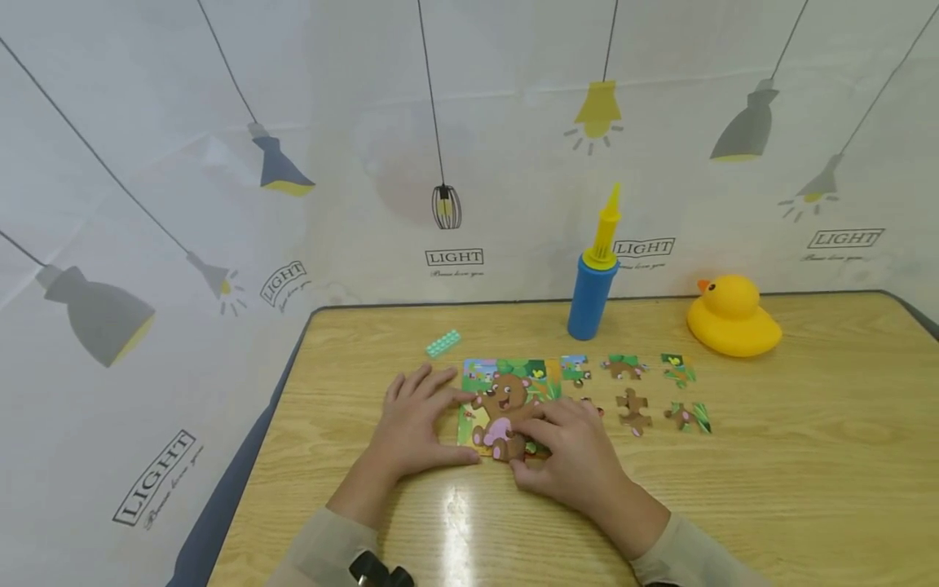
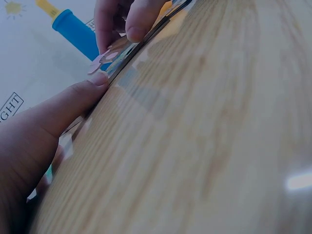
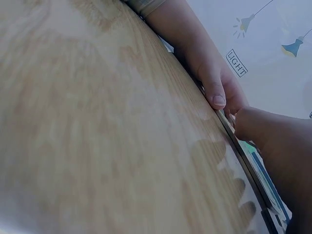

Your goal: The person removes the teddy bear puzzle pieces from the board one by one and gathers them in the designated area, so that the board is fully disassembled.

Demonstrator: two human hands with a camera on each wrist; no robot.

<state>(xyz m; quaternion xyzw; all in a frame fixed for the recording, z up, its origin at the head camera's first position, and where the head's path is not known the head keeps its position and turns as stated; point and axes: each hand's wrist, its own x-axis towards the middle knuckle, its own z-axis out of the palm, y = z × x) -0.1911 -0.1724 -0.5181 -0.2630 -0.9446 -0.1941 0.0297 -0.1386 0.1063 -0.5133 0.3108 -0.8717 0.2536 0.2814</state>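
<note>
A jigsaw board (image 1: pixel 473 371) with a brown bear picture lies on the wooden table, between the two hands. My left hand (image 1: pixel 416 424) rests at its left edge, fingers spread and the thumb along the near-left corner. Over the lower middle of the picture, my right hand (image 1: pixel 575 448) pinches a brown-and-pink puzzle piece (image 1: pixel 500 432). That puzzle piece (image 2: pixel 99 63) looks tilted above the board in the left wrist view. Part of the board's right side is hidden under the right hand. Several loose puzzle pieces (image 1: pixel 633 410) lie right of the board, one partly covered by that hand.
Beyond the board is a teal toy brick (image 1: pixel 443 343). A blue and yellow hand pump (image 1: pixel 591 297) stands upright near the back edge, with a yellow rubber duck (image 1: pixel 734 322) to its right. A lamp-patterned curtain (image 1: pixel 513 204) hangs behind the table.
</note>
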